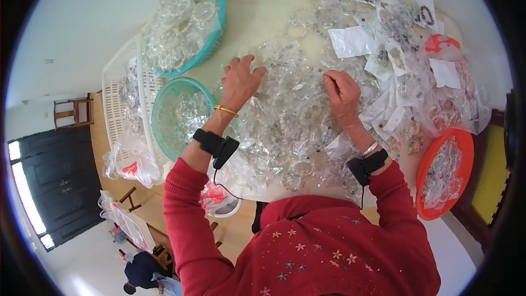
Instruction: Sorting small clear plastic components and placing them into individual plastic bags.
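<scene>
My left hand (241, 79) hovers over or rests on the pile of clear small bags of bracelets (274, 126), its fingers spread and bent, with a gold-coloured bangle at the wrist. My right hand (342, 96) is at the right side of the pile, fingers curled and thumb against the forefinger; I cannot make out what is between them. Loose beaded bracelets (296, 181) show among the bags. White paper packets (350, 41) and more bagged beads lie right of my right hand.
A teal basket (216, 22) of bags, a green colander (164, 126) and a white crate (112, 104) line the left. A red basin (460, 170) and pink-filled bag (455, 98) sit at right. A person in dark clothes (142, 274) is bent over at lower left.
</scene>
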{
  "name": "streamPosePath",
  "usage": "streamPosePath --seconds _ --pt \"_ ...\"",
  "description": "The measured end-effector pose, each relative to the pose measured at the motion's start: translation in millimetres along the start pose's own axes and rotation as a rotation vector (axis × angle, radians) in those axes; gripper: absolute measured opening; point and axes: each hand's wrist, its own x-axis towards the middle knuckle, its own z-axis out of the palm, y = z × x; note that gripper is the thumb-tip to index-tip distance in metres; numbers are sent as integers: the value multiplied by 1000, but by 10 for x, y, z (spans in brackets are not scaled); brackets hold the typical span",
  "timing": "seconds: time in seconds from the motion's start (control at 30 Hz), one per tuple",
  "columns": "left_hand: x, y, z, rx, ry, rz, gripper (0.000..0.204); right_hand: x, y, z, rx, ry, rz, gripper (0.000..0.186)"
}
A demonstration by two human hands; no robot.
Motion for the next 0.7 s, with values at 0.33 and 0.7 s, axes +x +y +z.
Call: streamPosePath --seconds 0.33,0.7 --pt "-236 -199 257 -27 95 170 42 361 -194 -210 149 -135 280 11" --pt "-679 -60 302 -153 301 177 29 1901 940 327 -448 -205 -119 38"
